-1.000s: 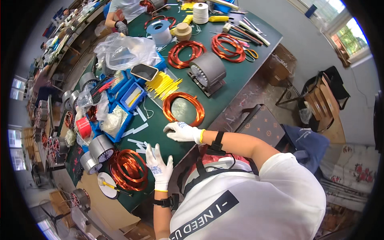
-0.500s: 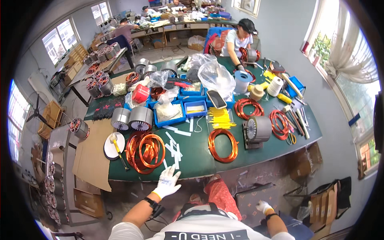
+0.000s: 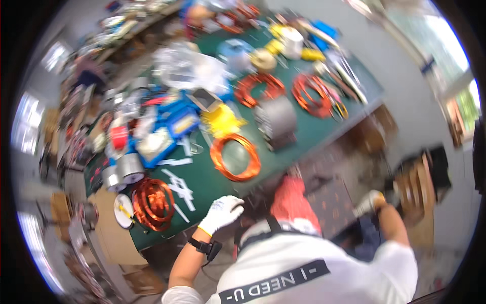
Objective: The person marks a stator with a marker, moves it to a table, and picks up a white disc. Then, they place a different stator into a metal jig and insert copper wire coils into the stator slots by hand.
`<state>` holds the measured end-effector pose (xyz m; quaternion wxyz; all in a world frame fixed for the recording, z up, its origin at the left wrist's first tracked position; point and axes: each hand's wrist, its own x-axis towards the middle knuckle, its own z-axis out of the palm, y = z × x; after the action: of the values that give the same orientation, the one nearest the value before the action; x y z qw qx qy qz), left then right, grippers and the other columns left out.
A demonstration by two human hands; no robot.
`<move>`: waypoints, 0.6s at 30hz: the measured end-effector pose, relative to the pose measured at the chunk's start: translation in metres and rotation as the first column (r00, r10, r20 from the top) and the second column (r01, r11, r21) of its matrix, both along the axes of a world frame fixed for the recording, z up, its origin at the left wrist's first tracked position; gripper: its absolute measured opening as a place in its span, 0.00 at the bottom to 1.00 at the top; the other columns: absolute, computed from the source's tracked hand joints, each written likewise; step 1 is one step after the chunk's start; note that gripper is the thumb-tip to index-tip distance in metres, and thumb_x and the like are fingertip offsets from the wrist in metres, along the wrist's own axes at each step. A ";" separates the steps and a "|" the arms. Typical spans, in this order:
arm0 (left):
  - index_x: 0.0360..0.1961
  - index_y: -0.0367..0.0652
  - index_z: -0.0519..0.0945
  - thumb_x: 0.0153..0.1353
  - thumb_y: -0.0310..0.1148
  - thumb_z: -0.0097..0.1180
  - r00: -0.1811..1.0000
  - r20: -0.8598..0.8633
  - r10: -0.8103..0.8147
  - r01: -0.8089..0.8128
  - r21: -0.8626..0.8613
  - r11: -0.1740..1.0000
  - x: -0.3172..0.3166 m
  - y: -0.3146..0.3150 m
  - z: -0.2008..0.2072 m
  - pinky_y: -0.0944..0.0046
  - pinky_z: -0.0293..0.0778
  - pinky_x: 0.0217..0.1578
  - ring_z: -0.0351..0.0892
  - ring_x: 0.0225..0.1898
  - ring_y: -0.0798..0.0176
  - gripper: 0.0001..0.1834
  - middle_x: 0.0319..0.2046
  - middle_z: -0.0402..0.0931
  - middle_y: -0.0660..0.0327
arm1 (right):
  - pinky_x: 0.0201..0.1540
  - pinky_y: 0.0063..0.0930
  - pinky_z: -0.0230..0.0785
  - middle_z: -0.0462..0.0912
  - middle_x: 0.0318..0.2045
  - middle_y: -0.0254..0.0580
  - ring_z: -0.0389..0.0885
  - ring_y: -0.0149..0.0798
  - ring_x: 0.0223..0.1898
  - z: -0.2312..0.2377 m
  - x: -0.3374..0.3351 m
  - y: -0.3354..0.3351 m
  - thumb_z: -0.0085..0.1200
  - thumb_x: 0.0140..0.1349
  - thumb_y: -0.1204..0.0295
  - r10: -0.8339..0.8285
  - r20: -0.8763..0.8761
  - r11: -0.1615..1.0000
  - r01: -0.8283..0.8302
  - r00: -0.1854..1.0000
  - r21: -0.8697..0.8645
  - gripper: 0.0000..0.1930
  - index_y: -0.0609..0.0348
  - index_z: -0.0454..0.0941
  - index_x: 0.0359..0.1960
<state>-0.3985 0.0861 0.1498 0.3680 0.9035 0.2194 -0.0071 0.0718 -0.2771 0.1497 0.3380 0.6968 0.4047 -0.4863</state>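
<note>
My left hand (image 3: 221, 214), in a white glove, is at the front edge of the green table (image 3: 202, 185). Its fingers are loosely bent, with nothing visible in them. Nearest to it are loose white strips (image 3: 179, 188), a bundle of copper wire coils (image 3: 152, 205) and a single copper wire ring (image 3: 216, 158). Low on the right, away from the table, my right hand (image 3: 368, 203) hangs beside my body, also gloved. Motion smears its fingers, so I cannot make out whether it holds anything.
A grey motor stator (image 3: 276, 121) stands near the table's front edge. Behind are yellow strips (image 3: 223, 120), a phone (image 3: 204, 100), blue bins (image 3: 183, 122) and more copper coils (image 3: 314, 96). Cardboard boxes (image 3: 377, 129) sit under the table; a chair (image 3: 420, 187) is at right.
The view has swung to the right and tilted, blurring the scene. My left hand's spread fingers have drawn closer together and bent. My right arm has moved outward to the right.
</note>
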 end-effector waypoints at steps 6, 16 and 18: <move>0.48 0.38 0.81 0.62 0.34 0.46 0.802 -0.466 0.373 -0.595 -0.579 0.557 -0.036 -0.051 -0.148 0.59 0.73 0.54 0.79 0.50 0.49 0.18 0.43 0.81 0.45 | 0.42 0.33 0.71 0.80 0.38 0.39 0.76 0.36 0.41 -0.087 0.043 0.041 0.56 0.58 0.46 -0.562 -0.479 0.825 0.421 0.674 -0.376 0.26 0.53 0.81 0.47; 0.43 0.37 0.80 0.61 0.34 0.57 0.889 -0.407 0.210 -0.270 -0.095 0.958 0.131 -0.041 -0.079 0.52 0.73 0.44 0.78 0.39 0.47 0.13 0.35 0.79 0.49 | 0.57 0.46 0.67 0.75 0.60 0.27 0.76 0.39 0.57 -0.030 0.134 -0.174 0.61 0.54 0.45 -0.204 0.133 0.511 0.221 0.970 -0.831 0.32 0.41 0.74 0.60; 0.39 0.37 0.80 0.62 0.30 0.54 0.913 -0.378 0.156 -0.184 -0.039 0.982 0.184 -0.015 -0.086 0.52 0.71 0.45 0.76 0.41 0.47 0.09 0.36 0.77 0.50 | 0.53 0.52 0.70 0.76 0.60 0.21 0.79 0.37 0.55 -0.019 0.194 -0.139 0.58 0.56 0.44 -0.024 0.354 0.535 0.311 0.935 -0.786 0.27 0.31 0.76 0.59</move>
<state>-0.2149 0.0708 0.0638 0.3518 0.8489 0.3627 -0.1550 0.2661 -0.4160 0.1307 0.6349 0.5547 0.0006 -0.5377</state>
